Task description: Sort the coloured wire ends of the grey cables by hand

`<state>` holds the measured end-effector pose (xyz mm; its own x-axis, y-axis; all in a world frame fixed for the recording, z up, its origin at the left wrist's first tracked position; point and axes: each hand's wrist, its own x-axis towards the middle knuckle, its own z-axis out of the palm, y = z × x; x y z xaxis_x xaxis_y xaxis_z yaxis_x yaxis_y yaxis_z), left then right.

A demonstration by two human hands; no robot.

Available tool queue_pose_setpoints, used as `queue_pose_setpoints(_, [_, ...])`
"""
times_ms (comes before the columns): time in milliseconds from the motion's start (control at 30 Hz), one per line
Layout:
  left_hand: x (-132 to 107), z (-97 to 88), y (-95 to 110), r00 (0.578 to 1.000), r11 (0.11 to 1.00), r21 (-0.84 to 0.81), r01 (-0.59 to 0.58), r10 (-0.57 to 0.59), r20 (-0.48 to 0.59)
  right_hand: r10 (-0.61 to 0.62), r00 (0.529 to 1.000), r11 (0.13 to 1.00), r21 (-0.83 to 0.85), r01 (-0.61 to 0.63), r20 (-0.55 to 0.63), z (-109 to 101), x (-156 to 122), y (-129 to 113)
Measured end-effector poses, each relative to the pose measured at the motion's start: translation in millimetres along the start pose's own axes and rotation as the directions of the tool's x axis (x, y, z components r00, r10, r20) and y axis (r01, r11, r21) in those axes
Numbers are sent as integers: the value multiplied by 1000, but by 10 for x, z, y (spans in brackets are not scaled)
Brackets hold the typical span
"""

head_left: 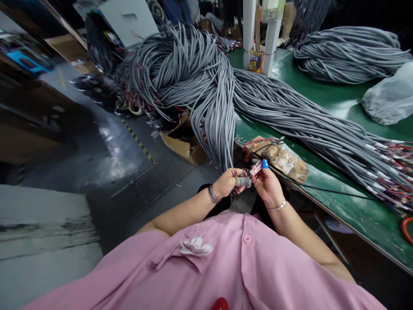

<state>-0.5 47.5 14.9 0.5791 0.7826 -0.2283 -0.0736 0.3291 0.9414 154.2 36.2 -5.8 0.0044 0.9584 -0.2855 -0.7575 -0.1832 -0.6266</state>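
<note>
My left hand point(226, 184) is closed round a bunch of thin coloured wires point(245, 173), and a grey knit cover sits on one of its fingers. Pinched in my right hand point(270, 187) is a small pale pink piece point(256, 168), possibly a connector; its kind is hard to make out. A blue cover point(265, 164) wraps my right thumb. Both hands are close together in front of my body, by the bench's near edge. Just behind them, a thick bundle of grey cables point(222, 125) hangs down over that edge.
Grey cables point(290, 103) stretch along the green bench point(335, 101), their stripped coloured ends at the right. A taped cardboard piece point(287, 162) lies beside my right hand. Behind are a coiled cable bundle point(351, 54), a plastic bag point(390, 97) and white posts point(249, 34). An open carton point(180, 146) sits below, left.
</note>
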Motion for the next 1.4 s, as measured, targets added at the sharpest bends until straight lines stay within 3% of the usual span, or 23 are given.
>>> queue_pose_setpoints(267, [4, 27, -5, 999, 998, 62, 30, -27, -40, -43, 999, 997, -58, 44, 17, 24, -6, 15])
queue_pose_setpoints(500, [-93, 40, 4, 999, 996, 85, -10, 14, -48, 102, 993, 995, -7, -102, 67, -12, -99, -38])
queue_pose_setpoints(633, [-212, 82, 7, 989, 986, 139, -97, 111, -97, 130, 985, 991, 13, -132, 112, -25, -123, -69])
queue_pose_setpoints(867, [-204, 192, 17, 951, 986, 63, -152, 163, -264, -3, 1000, 997, -77, 4, 10, -74, -86, -6])
queue_pose_setpoints(1000, [-153, 200, 13, 945, 991, 38, -125, 130, -301, -270, 962, 927, -283, 247, -44, -131, -81, 59])
queue_pose_setpoints(1067, [-138, 196, 3, 946, 993, 35, -112, 118, -300, -338, 940, 885, -355, 302, -44, -143, -74, 81])
queue_pose_setpoints(1133, [-130, 192, -7, 946, 993, 32, -114, 118, -301, -264, 964, 920, -306, 245, -23, -135, -59, 89])
queue_pose_setpoints(1267, [-127, 186, -19, 947, 991, 32, -127, 131, -292, -13, 999, 997, -75, 16, 43, -99, -13, 78])
queue_pose_setpoints(1400, [-127, 171, -33, 954, 991, 18, -131, 131, -271, 3, 1000, 1000, 3, -3, 13, -90, 25, 89])
